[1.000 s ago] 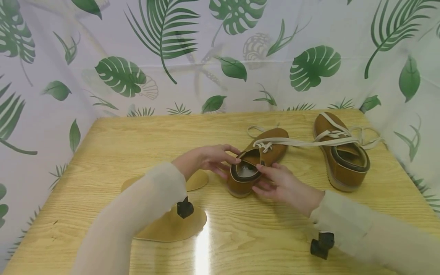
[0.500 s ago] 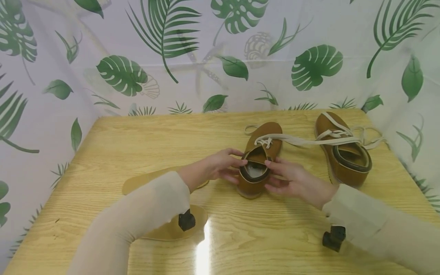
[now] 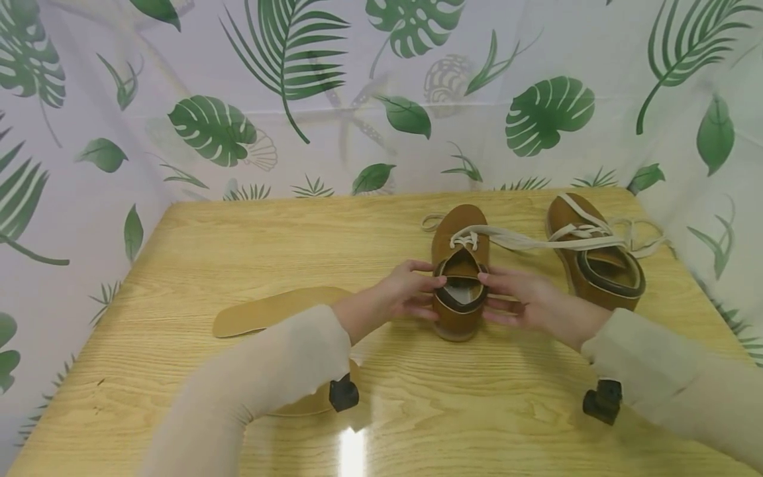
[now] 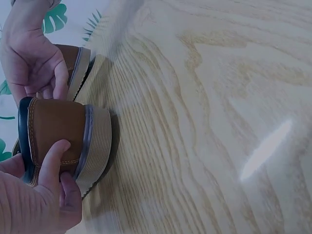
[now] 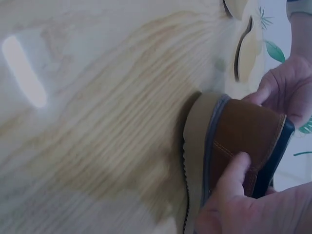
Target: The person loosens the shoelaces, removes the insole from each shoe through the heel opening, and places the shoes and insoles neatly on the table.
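Note:
A brown shoe with a dark padded collar and white laces stands in the middle of the table, toe pointing away from me. My left hand grips its left side, thumb at the collar and fingers along the outer wall. On the other side my right hand holds it the same way, thumb at the rim. A pale insole shows inside the opening. In the left wrist view the shoe's heel shows its ribbed light sole close over the wood. The right wrist view shows the brown heel between both hands.
A second brown shoe stands to the right, toe away. White laces stretch across from the first shoe to it. Left of my hands lies a tan insole, with another insole partly under the left sleeve. A leaf-print cloth hangs behind the table.
Both hands have moved the shoe to the right and turned it, so its toe, which leaned right, now points straight away. The other shoe stays put.

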### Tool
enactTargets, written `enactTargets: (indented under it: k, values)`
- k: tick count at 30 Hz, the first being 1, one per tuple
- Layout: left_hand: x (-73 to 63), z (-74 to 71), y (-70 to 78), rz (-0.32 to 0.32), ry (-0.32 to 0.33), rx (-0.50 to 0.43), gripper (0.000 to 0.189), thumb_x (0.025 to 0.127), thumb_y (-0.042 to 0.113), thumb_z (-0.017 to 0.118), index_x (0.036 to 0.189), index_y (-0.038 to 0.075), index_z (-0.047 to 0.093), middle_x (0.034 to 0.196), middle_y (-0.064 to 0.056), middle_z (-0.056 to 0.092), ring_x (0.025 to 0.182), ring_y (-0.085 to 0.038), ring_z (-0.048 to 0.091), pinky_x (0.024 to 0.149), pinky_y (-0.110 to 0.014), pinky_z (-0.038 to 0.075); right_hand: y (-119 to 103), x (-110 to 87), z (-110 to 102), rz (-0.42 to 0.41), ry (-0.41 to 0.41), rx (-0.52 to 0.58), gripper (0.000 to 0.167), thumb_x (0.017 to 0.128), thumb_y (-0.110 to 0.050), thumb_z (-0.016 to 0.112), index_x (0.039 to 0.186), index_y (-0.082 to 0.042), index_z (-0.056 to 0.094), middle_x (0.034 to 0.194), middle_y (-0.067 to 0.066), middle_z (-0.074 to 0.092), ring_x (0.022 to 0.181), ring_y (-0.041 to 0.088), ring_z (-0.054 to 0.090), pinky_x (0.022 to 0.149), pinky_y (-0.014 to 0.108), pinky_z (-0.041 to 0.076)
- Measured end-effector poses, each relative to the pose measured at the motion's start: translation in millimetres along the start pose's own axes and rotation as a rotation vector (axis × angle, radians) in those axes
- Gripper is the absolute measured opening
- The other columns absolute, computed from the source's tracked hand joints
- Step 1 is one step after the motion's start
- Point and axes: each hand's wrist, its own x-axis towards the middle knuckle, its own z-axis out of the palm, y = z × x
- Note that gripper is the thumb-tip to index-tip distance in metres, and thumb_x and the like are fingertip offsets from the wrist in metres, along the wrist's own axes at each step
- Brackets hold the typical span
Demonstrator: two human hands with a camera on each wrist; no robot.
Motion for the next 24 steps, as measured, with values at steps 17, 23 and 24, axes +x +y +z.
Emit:
enactTargets:
  k: [17, 23, 24]
  values:
    - [9.0, 27.6, -5.3, 0.036, 0.044, -0.093, 0.054, 0.089, 0.005, 0.064, 0.136, 0.009, 0.037, 0.126, -0.023, 0.054, 0.117, -0.041, 0.054, 0.087, -0.055, 0.053, -18.1, -0.1, -27.7, 0.042, -0.039, -0.109, 0.031, 0.090, -0.014, 0.066, 0.110, -0.031, 0.049, 0.112, -0.004, 0.042, 0.108, 0.017, 0.045, 0.084, 0.035, 0.057]
    - [13.3, 40.1, -6.4, 0.067, 0.039, -0.123, 0.054, 0.089, 0.005, 0.064, 0.135, 0.008, 0.036, 0.126, -0.025, 0.052, 0.119, -0.043, 0.051, 0.085, -0.055, 0.054, -26.3, -3.9, -34.7, 0.042, -0.041, -0.134, 0.060, 0.093, -0.012, 0.059, 0.145, -0.027, 0.032, 0.118, -0.002, 0.041, 0.136, 0.026, 0.027, 0.088, 0.038, 0.057]
    - [14.7, 41.6, -7.3, 0.073, 0.040, -0.126, 0.053, 0.089, 0.005, 0.064, 0.134, 0.008, 0.037, 0.125, -0.025, 0.053, 0.119, -0.043, 0.051, 0.084, -0.055, 0.054, -26.8, -4.1, -35.9, 0.039, -0.041, -0.132, 0.067, 0.093, -0.011, 0.058, 0.150, -0.026, 0.024, 0.121, -0.001, 0.040, 0.137, 0.026, 0.026, 0.088, 0.038, 0.057]
